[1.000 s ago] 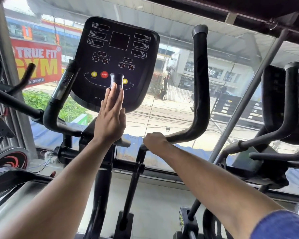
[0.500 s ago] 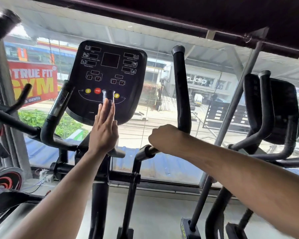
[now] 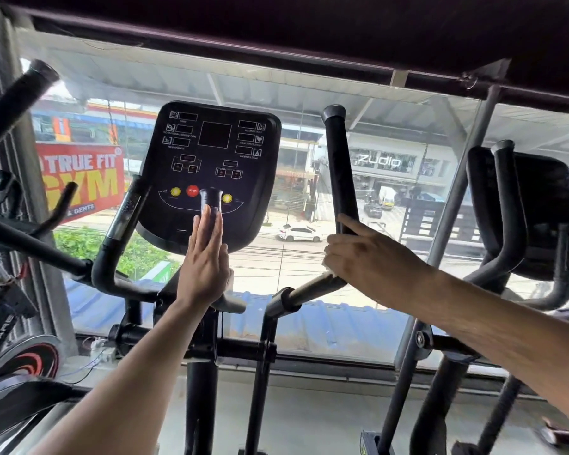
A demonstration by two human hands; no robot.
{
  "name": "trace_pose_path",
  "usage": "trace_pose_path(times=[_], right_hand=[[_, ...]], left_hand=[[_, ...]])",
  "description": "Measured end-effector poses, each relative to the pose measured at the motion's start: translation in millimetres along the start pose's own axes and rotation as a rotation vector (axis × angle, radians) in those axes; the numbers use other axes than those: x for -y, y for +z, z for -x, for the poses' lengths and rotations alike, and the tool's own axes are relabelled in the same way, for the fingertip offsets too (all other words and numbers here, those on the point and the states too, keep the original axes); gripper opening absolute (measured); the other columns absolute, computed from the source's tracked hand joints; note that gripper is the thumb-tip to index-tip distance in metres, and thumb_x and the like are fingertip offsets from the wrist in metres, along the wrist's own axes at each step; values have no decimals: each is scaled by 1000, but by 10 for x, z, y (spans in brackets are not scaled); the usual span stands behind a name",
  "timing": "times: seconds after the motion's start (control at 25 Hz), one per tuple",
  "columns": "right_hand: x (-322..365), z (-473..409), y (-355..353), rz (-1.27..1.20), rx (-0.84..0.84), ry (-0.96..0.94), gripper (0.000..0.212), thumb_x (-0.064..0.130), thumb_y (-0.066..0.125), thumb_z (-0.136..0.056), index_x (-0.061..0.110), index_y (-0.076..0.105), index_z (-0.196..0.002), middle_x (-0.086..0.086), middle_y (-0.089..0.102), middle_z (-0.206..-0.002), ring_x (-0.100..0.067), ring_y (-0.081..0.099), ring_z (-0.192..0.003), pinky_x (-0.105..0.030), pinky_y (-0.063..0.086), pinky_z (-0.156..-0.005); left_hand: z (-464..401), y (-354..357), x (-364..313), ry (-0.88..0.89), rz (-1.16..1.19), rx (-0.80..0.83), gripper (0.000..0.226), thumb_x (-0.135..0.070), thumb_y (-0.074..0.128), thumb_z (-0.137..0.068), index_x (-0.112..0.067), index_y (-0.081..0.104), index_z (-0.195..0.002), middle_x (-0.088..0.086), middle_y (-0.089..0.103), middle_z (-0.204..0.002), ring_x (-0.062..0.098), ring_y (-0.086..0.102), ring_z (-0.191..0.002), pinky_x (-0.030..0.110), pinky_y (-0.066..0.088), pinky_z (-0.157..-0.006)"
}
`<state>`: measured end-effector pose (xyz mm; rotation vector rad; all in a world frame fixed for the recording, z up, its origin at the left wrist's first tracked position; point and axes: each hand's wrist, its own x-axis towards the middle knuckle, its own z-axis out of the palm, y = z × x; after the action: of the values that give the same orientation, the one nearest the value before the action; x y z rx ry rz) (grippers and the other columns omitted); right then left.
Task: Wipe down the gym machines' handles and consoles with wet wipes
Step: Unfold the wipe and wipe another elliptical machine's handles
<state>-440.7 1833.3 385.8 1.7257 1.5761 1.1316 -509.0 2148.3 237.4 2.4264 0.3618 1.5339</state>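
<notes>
At far left, parts of other machines are visible: a bike [image 3: 10, 326] with a red-and-black flywheel and several black bars [image 3: 30, 247]. Behind them, through the window [image 3: 391, 257], a red banner [image 3: 79, 178] reads "TRUE FIT GYM".

The left handle [image 3: 119, 238] of the centre machine rises from a bend beside the console [image 3: 211, 172]. The console is a black panel with dark display windows, two yellow buttons and a red STOP button. A short centre grip [image 3: 211, 200] stands in front of its lower edge.

The left hand [image 3: 204, 267] is flat, fingers straight and together, pointing upward. The fingertips lie against the centre grip. It holds nothing visible.

The right handle [image 3: 339, 172] runs up from a bend to a grey end cap. The right hand [image 3: 365, 257] is at that bend, fingers curled over the bar, forefinger extended up along the upright section. A small white edge, apparently the wipe [image 3: 329, 272], shows under the palm against the bar; most of it is hidden by the hand.

At right stands a second machine [image 3: 539, 218] with its own black console and curved handles. A grey post [image 3: 454, 205] slants between the two machines. Outside, a white car [image 3: 299, 233] sits on the street.
</notes>
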Motion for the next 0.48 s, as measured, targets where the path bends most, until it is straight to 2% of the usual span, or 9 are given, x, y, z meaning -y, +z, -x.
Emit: trace_pose_path(times=[0.12,0.16,0.24,0.32,0.4,0.44,0.48], right_hand=[[201,101,81,-93,-63,45,30,-3,47,-90,21,65,-88,2,63,-79,-21,64,-87,-39,2,-127],[266,100,94,-164,-79,65,34,-5,45,-86,21,66,-90,3,64,-79,-19,65,-83,-37,6,-128],[394,76,126,-344,-74,92,41,-7,43,-80,22,68,-96,4,68,-82,-18,67,-80,-36,31,-123],[547,23,140,-544,-47,131,41,-6,46,-83,22,67,-106,4,70,-92,-18,68,-85,-37,56,-95],[673,-110,172,-718,-82,206,39,-3,51,-88,22,67,-114,2,71,-94,-20,69,-85,-38,58,-71],[712,-201,199,-776,-118,247,38,0,54,-91,22,68,-118,2,72,-92,-20,69,-83,-36,57,-65],[740,-296,223,-821,-160,287,36,3,56,-94,23,69,-120,1,73,-90,-20,69,-81,-34,55,-63]], left_hand=[[-11,-21,19,-13,-25,59,63,-19,30,-106,-10,13,-166,-1,-7,-175,20,-9,-161,52,17,-129],[-21,-46,33,-19,-31,91,63,-23,29,-107,-13,10,-167,-1,-8,-175,22,-10,-161,53,16,-129],[-14,-140,51,-3,-19,149,64,-29,26,-108,-19,6,-167,-5,-12,-174,21,-10,-161,54,20,-128],[60,-291,51,-11,12,176,61,-34,30,-111,-28,8,-167,-14,-12,-173,14,-1,-160,50,40,-118],[158,-487,132,-8,-7,169,59,-43,32,-111,-35,13,-166,-19,-11,-172,9,18,-152,40,57,-93],[190,-583,203,9,-51,155,60,-49,31,-110,-36,14,-166,-17,-11,-173,9,23,-149,37,58,-87],[206,-691,283,32,-121,138,62,-53,30,-108,-36,14,-166,-15,-10,-173,11,25,-148,38,57,-90]])
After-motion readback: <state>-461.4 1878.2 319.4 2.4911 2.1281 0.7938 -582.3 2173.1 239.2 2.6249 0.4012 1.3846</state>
